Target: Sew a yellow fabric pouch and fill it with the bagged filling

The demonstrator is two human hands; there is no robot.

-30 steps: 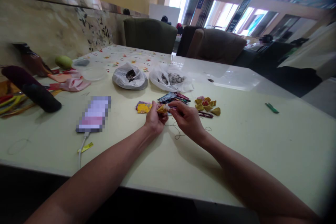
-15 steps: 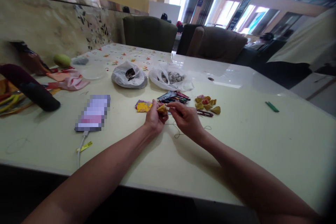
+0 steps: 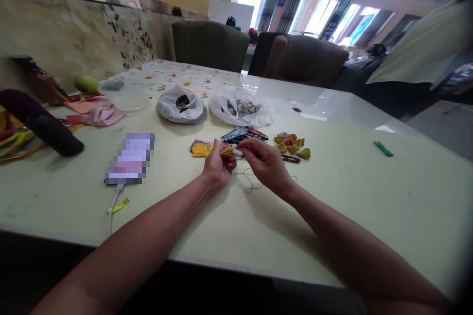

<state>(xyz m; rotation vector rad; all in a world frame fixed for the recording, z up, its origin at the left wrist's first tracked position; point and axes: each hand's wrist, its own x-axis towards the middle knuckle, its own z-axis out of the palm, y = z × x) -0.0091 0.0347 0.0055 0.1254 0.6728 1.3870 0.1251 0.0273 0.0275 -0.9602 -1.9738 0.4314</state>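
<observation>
My left hand (image 3: 219,165) is closed around a small yellow cloth pouch (image 3: 226,151), thumb on top. A white tuft of what looks like stuffing (image 3: 236,151) shows at the pouch's right end. Against that tuft my right hand (image 3: 264,160) is pinched, with its fingertips partly hidden. Dark thread (image 3: 252,190) loops on the table below the hands. Yellow and purple cloth pieces (image 3: 201,148) lie left of the pouch, and a pile of dark patterned cloth pieces (image 3: 244,134) lies behind. Right of it are several small yellow cone-shaped pouches (image 3: 291,142) and dark red thread snips (image 3: 290,159).
Two white plastic bags stand behind the hands, one with dark bits (image 3: 181,108), one with greyish fluff (image 3: 242,110). A phone (image 3: 131,157) on a cable lies left. A dark cylindrical object (image 3: 55,130) leans farther left. A green object (image 3: 383,148) lies right. A person (image 3: 417,54) stands right.
My right hand has shifted slightly away from the pouch, exposing more of the white tuft. My left hand stays nearly still. The person at the right has moved a little left.
</observation>
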